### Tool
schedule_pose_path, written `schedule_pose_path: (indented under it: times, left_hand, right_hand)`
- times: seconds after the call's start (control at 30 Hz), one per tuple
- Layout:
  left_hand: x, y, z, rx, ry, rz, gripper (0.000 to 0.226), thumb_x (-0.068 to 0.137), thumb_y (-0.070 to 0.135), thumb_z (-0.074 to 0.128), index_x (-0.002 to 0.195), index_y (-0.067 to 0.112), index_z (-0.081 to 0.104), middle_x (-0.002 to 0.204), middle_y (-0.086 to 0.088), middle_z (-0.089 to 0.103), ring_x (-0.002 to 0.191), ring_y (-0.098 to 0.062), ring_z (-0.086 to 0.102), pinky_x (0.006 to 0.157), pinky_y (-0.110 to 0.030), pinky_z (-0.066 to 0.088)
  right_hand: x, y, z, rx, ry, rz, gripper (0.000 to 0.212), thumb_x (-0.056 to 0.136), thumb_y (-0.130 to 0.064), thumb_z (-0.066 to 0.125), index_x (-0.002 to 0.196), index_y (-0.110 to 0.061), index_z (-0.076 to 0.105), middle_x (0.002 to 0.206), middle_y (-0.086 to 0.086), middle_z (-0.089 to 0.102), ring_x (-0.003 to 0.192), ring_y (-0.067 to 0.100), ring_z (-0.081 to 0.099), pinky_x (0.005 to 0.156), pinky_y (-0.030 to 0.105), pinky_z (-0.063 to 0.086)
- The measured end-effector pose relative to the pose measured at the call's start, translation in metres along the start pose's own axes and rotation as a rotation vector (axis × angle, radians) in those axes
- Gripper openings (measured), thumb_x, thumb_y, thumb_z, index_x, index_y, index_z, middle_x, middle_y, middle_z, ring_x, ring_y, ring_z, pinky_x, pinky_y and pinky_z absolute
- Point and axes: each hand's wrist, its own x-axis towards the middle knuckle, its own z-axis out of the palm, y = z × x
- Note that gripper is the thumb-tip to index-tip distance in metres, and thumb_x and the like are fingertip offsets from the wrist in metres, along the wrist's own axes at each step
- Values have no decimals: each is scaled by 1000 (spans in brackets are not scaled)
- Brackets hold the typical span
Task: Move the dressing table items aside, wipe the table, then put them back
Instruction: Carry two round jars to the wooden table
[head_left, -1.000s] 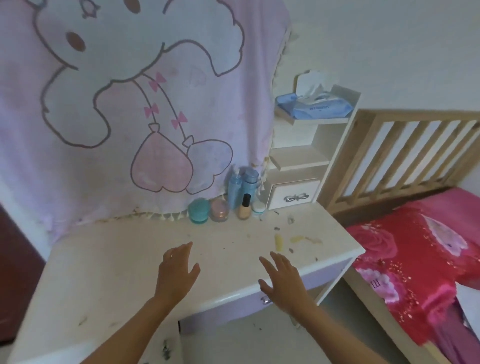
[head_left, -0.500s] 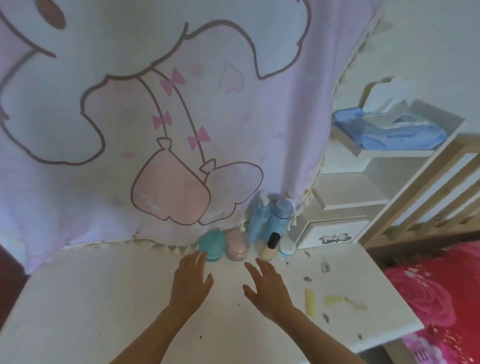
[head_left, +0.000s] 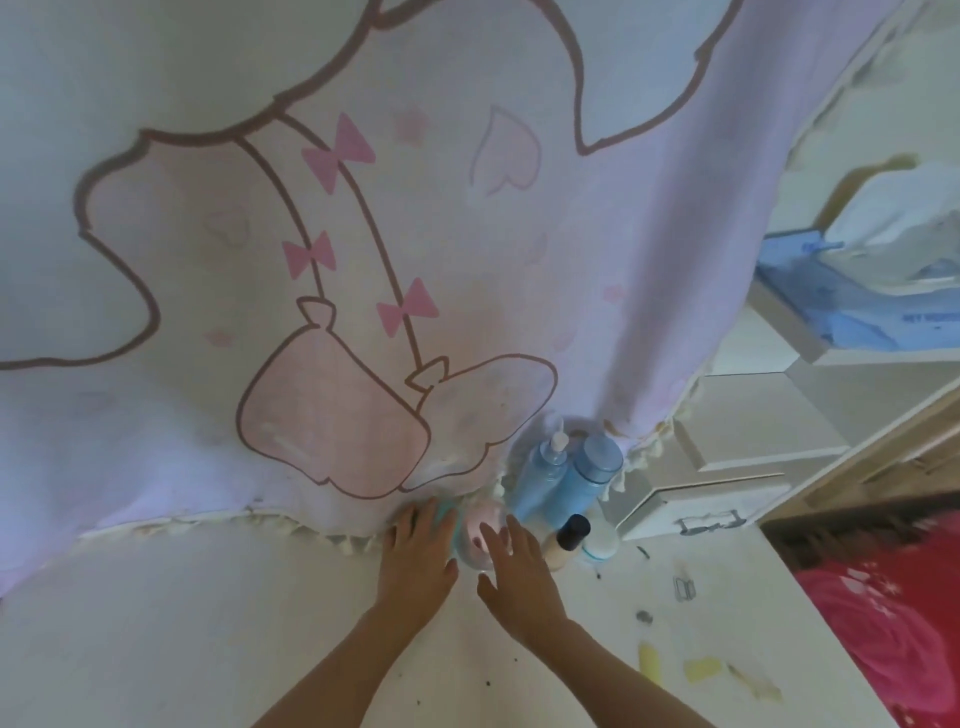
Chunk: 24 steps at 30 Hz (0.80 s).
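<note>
Teal jar (head_left: 451, 519) beneath your left hand (head_left: 415, 564), pink jar (head_left: 485, 525) beneath your right hand (head_left: 519, 574); both hands unclenched. Blue bottles (head_left: 584, 480) and fringed cloth (head_left: 363, 249) crowd behind.

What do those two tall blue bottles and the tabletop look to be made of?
Blue bottles: probably plastic, smooth and semi-glossy, judging by the soft highlights on their sides. Tabletop: likely painted or laminated board, with a flat, matte white surface marked by dark specks.

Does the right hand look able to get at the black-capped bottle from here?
Likely yes. The right hand is at the pink jar, right beside the black-capped bottle, which has nothing in front of it. The white jar crowds its far side.
</note>
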Motion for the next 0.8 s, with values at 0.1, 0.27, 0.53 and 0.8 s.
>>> schedule_pose_path:
  times: [0.1, 0.27, 0.53, 0.8]
  left_hand:
    - [1, -4, 1, 1, 3, -6, 79, 23, 21, 89, 97, 24, 62, 97, -3, 69, 83, -26, 68, 62, -33, 57]
    - [-13, -5, 0, -35, 77, -23, 82, 22, 26, 84, 95, 28, 47, 96, 4, 63, 82, -20, 62, 58, -27, 55]
    - [-36, -3, -15, 7, 34, -187, 86, 20, 34, 81, 101, 30, 50, 99, 7, 50, 69, -13, 63, 46, -20, 49]
    - [-33, 1, -22, -160, -203, -417, 70, 79, 19, 58, 140, 31, 27, 135, -6, 33, 118, -29, 42, 93, -34, 45]
  right_hand:
    - [16, 5, 11, 33, 16, 2, 58, 77, -20, 67, 123, -25, 32, 134, 19, 44, 115, 38, 50, 92, 40, 49]
    - [37, 4, 10, -10, -19, 66, 59, 84, -36, 59, 137, -21, 35, 138, 17, 36, 115, 37, 44, 93, 43, 44]
    - [38, 10, 14, 83, -201, 0, 65, 77, -39, 62, 133, -28, 31, 126, 8, 33, 114, 30, 38, 89, 33, 41]
    - [32, 22, 10, 219, -313, -64, 71, 77, -27, 65, 135, -31, 26, 128, 7, 34, 110, 30, 47, 90, 33, 42]
